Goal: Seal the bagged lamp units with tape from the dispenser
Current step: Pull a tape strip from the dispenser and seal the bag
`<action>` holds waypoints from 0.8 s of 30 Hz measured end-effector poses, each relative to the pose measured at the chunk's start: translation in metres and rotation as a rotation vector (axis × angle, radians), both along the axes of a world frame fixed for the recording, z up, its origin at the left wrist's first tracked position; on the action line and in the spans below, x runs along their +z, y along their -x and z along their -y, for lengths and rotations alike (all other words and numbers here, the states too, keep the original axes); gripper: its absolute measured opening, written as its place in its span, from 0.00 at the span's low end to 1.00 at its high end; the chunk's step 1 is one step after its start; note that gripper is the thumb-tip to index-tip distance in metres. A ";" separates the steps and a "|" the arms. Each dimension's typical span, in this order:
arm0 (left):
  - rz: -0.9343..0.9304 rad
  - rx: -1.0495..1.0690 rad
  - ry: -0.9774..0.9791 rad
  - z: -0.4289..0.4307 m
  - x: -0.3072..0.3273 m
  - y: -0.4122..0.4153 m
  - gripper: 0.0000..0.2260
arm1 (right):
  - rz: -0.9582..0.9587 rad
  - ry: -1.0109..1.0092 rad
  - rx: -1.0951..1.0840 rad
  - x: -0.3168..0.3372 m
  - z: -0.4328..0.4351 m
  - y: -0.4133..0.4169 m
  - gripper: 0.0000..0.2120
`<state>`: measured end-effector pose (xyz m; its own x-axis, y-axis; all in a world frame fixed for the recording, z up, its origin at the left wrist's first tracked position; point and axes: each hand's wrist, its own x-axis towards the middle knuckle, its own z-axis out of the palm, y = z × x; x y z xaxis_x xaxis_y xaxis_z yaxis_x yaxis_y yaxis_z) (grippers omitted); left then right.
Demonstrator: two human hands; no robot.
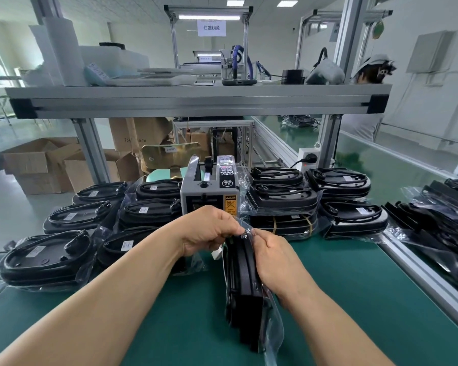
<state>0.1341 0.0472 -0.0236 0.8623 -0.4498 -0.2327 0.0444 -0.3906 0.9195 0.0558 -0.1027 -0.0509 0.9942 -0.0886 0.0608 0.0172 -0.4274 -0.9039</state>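
I have one bagged lamp unit (242, 281) standing on its edge on the green counter (341, 299), at dead centre. I judge it is held upright so that the bag's open mouth faces up towards me, ready to be folded and taped.

My left hand (209, 231) comes in from 9 o'clock, its fingers (230, 225) curled and pinching the loose bag flap (245, 229) at the top of the unit. My right hand (275, 260) lies along the unit's 3 o'clock side to steady it, its thumb and forefinger pinching the same flap. Neither hand holds anything else that I can be sure of. A small pale tab shows under my left hand, and I cannot tell whether it is tape or a label.

The tape dispenser (209, 188) sits at 12 o'clock, just beyond my knuckles with its outlet facing me, so a strip is a short reach away. Bagged units are stacked at 9 to 10 o'clock (45, 257) and at 1 to 2 o'clock (283, 196). I cannot tell which side is sealed.
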 end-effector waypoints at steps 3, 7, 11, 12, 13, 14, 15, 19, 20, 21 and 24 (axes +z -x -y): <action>0.000 -0.024 0.002 0.000 0.000 -0.001 0.12 | 0.005 -0.009 -0.001 -0.001 0.001 0.000 0.16; -0.001 -0.043 -0.002 0.001 0.001 -0.001 0.14 | 0.007 -0.010 0.008 -0.002 0.001 -0.001 0.16; 0.015 -0.027 0.009 0.002 -0.001 -0.002 0.12 | 0.035 0.028 -0.001 -0.003 0.001 -0.002 0.15; 0.024 -0.026 0.010 0.002 -0.001 -0.002 0.12 | 0.048 0.051 0.002 -0.003 0.001 -0.002 0.15; 0.034 -0.025 0.010 0.003 -0.001 -0.002 0.12 | 0.060 0.080 0.003 -0.003 0.001 -0.001 0.15; 0.043 -0.023 0.009 0.003 -0.002 -0.002 0.13 | 0.071 0.106 0.003 -0.002 0.000 -0.001 0.16; 0.050 -0.020 0.008 0.004 -0.002 -0.002 0.13 | 0.077 0.121 0.002 -0.002 0.000 0.000 0.16; 0.092 0.019 0.006 0.005 -0.007 -0.003 0.13 | 0.082 0.118 -0.006 -0.003 0.000 0.000 0.16; 0.113 0.029 0.000 0.005 -0.008 -0.003 0.12 | 0.081 0.116 -0.006 -0.003 0.000 -0.001 0.15; 0.137 0.040 -0.005 0.005 -0.009 -0.003 0.11 | 0.077 0.114 -0.001 -0.004 0.000 -0.001 0.14; 0.179 0.077 0.016 0.005 -0.015 -0.001 0.08 | 0.059 0.095 0.000 -0.005 0.000 -0.003 0.14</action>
